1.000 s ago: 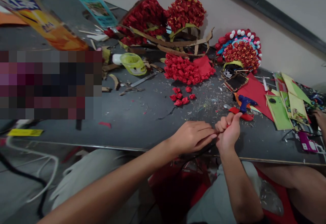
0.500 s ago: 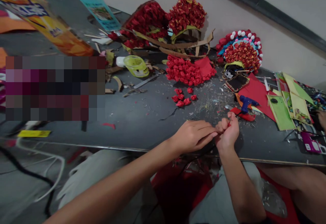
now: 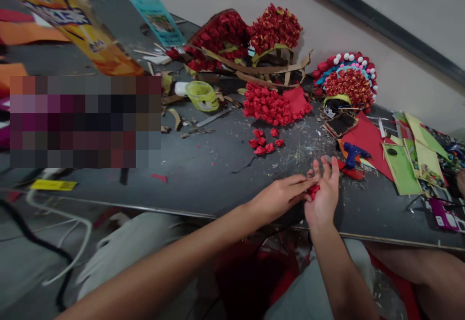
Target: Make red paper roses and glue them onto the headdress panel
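Observation:
A small red crumpled-paper flower [image 3: 313, 192] sits between my two hands, partly covered by fingers. My right hand [image 3: 323, 196] is turned palm up, holding the flower at its palm side while several of its fingers stretch upward. From the left, my left hand [image 3: 286, 193] reaches across and its fingertips grip the flower. Just beyond them, several loose red paper flowers [image 3: 267, 141] lie on the dark table [image 3: 203, 174]. A dense cluster of the same flowers [image 3: 269, 104] is behind those. To the right, a blue glue gun [image 3: 351, 155] rests on red and orange paper.
Decorated red flower pieces [image 3: 276, 26] lean by the wall with cardboard strips. A yellow tape roll [image 3: 202, 96], a snack bag [image 3: 83, 24] and a bottle [image 3: 156, 19] stand left. Green card pieces [image 3: 401, 167] and a purple box [image 3: 443, 213] lie right, near another person's hand [image 3: 460, 180].
My right hand has uncurled from a fist, its fingers now stretched up, and the red paper flower shows more. The left hand stays beside it. The view has shifted slightly.

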Action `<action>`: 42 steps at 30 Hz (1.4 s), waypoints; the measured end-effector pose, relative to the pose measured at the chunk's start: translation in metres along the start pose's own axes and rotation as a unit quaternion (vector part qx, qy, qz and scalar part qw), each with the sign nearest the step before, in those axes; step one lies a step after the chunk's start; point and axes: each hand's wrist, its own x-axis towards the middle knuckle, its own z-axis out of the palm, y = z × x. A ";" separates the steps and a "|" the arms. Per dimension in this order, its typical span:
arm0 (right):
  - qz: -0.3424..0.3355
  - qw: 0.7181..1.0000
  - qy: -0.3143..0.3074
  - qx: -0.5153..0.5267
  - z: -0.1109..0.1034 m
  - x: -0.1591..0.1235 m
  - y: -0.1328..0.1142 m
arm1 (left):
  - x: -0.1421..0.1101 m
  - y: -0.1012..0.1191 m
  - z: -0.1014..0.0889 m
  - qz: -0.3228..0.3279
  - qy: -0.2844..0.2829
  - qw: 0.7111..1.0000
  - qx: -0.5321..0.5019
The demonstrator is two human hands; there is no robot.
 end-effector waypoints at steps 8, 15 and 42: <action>0.116 0.992 -0.044 0.028 0.007 -0.010 0.000 | -0.006 -0.001 0.015 -0.016 0.041 0.999 -0.031; 0.208 0.976 -0.068 0.005 0.009 -0.014 -0.011 | -0.008 0.010 0.008 0.038 0.035 0.998 0.020; -0.327 0.777 -0.245 -0.479 -0.017 0.006 -0.001 | 0.026 0.022 -0.028 -0.471 0.108 0.767 -0.422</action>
